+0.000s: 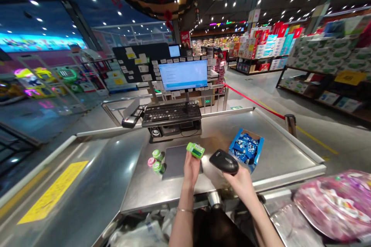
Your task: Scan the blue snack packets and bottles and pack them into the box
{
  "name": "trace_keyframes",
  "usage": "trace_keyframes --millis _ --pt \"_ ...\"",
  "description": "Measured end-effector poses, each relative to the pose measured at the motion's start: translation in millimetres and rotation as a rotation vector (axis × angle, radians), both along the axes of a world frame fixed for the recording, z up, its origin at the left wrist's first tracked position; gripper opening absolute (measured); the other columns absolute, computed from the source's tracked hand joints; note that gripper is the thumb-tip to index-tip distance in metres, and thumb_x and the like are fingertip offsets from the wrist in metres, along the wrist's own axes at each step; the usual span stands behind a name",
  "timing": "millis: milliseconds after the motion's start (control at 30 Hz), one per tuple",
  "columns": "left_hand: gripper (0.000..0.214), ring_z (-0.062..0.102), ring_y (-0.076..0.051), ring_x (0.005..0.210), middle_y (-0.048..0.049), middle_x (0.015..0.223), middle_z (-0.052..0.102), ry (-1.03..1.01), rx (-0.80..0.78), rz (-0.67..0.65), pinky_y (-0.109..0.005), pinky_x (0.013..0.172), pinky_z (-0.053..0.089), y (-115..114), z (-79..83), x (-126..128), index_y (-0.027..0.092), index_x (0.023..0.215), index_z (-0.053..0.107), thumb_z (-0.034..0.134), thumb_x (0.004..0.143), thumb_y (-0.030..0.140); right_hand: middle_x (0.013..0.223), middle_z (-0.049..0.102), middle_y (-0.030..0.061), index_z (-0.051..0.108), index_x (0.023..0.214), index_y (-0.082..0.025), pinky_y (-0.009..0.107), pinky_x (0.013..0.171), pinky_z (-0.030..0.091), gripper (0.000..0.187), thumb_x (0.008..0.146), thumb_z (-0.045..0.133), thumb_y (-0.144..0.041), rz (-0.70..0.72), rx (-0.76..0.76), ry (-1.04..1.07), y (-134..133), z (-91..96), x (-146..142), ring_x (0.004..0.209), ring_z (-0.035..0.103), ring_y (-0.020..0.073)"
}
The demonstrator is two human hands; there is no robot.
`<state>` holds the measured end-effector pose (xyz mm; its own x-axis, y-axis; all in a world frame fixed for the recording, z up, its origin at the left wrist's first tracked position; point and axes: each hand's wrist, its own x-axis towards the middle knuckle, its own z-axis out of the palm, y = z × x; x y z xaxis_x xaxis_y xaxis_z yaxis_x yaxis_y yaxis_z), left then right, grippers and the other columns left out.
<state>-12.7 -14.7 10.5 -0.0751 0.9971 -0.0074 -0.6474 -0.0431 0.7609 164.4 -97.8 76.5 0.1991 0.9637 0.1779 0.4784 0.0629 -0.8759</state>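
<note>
- My left grip [191,171] is closed around a green packaged item [195,150], held above a dark mat [174,162] on the steel desk [278,150].
- My right grip [240,185] clenches a black handheld scanner [224,161], near the green item.
- A blue carton of wrapped snacks [246,149] sits just beyond the scanner.
- Small containers with green and pink tops [156,161] stand left of the mat.
- A keyboard [171,114] and a monitor [182,75] stand ahead.

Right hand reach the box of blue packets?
Probably yes: nothing sits between the box of blue packets and the right hand, but that hand holds a black handheld scanner to set down first.
</note>
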Motion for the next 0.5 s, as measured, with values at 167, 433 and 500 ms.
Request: trace_keyframes --millis 167,433,500 --pt "0.042 0.058 -0.023 0.112 -0.0125 0.114 0.066 -0.152 -0.117 -0.019 -0.037 0.094 0.047 0 -4.6 -4 0.015 0.111 0.062 0.055 0.084 0.046 0.073 0.073 0.0081 0.067 0.082 -0.017 0.030 0.063 0.050 0.026 0.071 0.052 -0.034 0.097 -0.051 -0.048 -5 3.5 -19 0.074 0.069 0.0267" --pt "0.039 0.060 -0.020 0.108 -0.0109 0.116 0.065 -0.146 -0.132 0.011 -0.032 0.093 0.047 2 -7.1 -4 0.016 0.108 0.064 0.055 0.085 0.045 0.072 0.072 0.0080 0.065 0.080 -0.018 0.028 0.060 0.047 0.024 0.073 0.050 -0.035 0.081 -0.052 -0.176 -3 -3.5 -23 0.072 0.069 0.0264" --pt "0.040 0.061 -0.020 0.106 -0.0112 0.116 0.065 -0.143 -0.132 0.013 -0.033 0.091 0.048 2 -6.9 -4 0.015 0.108 0.063 0.056 0.084 0.046 0.072 0.072 0.0079 0.065 0.078 -0.019 0.028 0.058 0.046 0.022 0.073 0.050 -0.034 0.091 -0.045 -0.174 -3 -2.4 -22 0.071 0.069 0.0261"
